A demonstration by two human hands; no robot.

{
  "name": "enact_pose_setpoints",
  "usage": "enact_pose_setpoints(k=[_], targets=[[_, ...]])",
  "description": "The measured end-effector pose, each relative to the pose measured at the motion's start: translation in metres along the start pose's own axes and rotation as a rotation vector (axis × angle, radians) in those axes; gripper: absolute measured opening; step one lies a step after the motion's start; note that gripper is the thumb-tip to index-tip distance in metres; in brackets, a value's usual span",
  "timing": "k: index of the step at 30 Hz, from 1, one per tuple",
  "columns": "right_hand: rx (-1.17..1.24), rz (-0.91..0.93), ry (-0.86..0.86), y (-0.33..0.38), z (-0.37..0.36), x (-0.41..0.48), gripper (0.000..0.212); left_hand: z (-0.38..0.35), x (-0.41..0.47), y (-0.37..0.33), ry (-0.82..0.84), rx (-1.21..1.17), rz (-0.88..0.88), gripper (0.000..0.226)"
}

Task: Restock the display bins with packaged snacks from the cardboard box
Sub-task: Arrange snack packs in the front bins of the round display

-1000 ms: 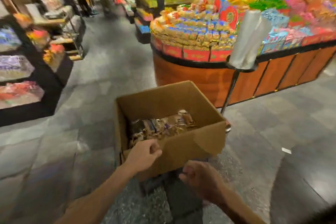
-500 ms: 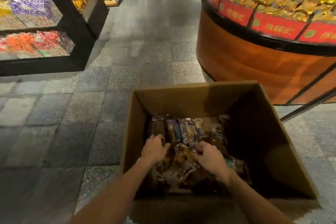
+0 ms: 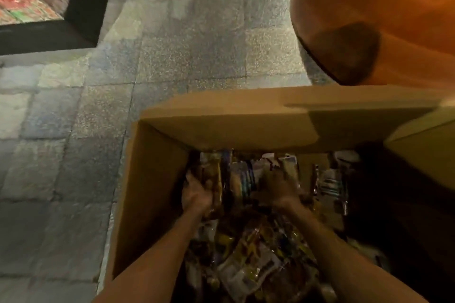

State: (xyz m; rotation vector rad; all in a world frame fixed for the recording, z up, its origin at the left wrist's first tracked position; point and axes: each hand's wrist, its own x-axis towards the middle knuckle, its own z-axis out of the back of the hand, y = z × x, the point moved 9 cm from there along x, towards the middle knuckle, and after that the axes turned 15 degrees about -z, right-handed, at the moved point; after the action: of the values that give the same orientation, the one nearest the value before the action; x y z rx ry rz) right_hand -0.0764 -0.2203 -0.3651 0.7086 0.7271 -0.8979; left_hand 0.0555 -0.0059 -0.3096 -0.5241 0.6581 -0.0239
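Note:
An open cardboard box stands on the floor, filling the lower right of the head view. Several packaged snacks lie loose in its bottom, and more stand in a row against the far wall. Both my arms reach deep into it. My left hand grips the left end of that upright row, fingers curled round a brown packet. My right hand presses against the row's right end; its fingers are blurred and partly hidden among the packets.
The round wooden base of the display stand rises just behind the box at the upper right. A black shelf unit holding red packets stands at the upper left. Grey stone floor tiles lie between them.
My head has dropped closer over the box. Both hands have pushed further forward, from the loose pile to the upright row at the far wall.

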Motion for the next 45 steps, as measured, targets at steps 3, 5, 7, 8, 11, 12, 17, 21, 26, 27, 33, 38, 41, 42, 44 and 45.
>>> enact_pose_setpoints(k=[3,5,7,8,11,12,17,21,26,27,33,38,41,42,44,45], targets=[[0.135,-0.071,-0.016,-0.014,-0.013,0.028,0.128,-0.018,0.026,0.021,0.008,-0.109,-0.007,0.114],[0.132,-0.049,-0.04,-0.016,-0.017,0.038,0.138,-0.027,0.04,0.037,-0.025,-0.138,0.006,0.13],[0.158,0.007,-0.031,-0.01,-0.011,0.039,0.143,-0.024,0.034,0.023,-0.016,-0.144,0.007,0.122],[0.228,0.008,-0.012,-0.013,-0.011,0.045,0.144,-0.02,0.027,0.01,-0.017,-0.146,0.001,0.115],[0.407,-0.076,0.118,-0.024,-0.013,0.054,0.139,-0.019,0.017,-0.001,-0.019,-0.167,0.011,0.102],[0.462,-0.094,0.166,-0.026,-0.014,0.055,0.133,-0.021,0.015,0.0,-0.018,-0.164,0.008,0.098],[0.75,-0.167,0.407,-0.031,-0.036,0.039,0.081,-0.025,0.018,-0.001,0.028,-0.199,0.024,0.103],[0.906,-0.153,0.361,-0.042,-0.037,0.029,0.082,-0.037,0.009,-0.006,0.19,-0.241,0.066,0.117],[0.916,-0.114,0.267,-0.043,-0.013,0.003,0.078,-0.035,-0.001,-0.003,0.207,-0.228,0.014,0.098],[0.905,-0.111,0.242,-0.044,-0.007,-0.004,0.077,-0.032,-0.004,-0.005,0.221,-0.206,-0.011,0.093],[0.785,-0.157,0.172,-0.057,0.015,-0.061,0.054,-0.006,-0.032,-0.035,0.319,-0.068,-0.181,0.077],[0.711,-0.144,0.007,-0.065,0.058,-0.143,0.062,0.024,-0.08,-0.089,0.475,0.061,-0.466,0.084],[0.714,-0.12,-0.091,-0.073,0.084,-0.216,0.061,0.05,-0.131,-0.13,0.568,0.148,-0.702,0.084],[0.71,-0.107,-0.125,-0.076,0.089,-0.243,0.059,0.061,-0.152,-0.143,0.593,0.152,-0.777,0.082],[0.712,-0.081,-0.236,-0.084,0.099,-0.307,0.054,0.085,-0.198,-0.168,0.614,0.145,-0.916,0.08],[0.732,-0.081,-0.307,-0.089,0.103,-0.343,0.05,0.095,-0.222,-0.18,0.623,0.151,-0.992,0.078]])
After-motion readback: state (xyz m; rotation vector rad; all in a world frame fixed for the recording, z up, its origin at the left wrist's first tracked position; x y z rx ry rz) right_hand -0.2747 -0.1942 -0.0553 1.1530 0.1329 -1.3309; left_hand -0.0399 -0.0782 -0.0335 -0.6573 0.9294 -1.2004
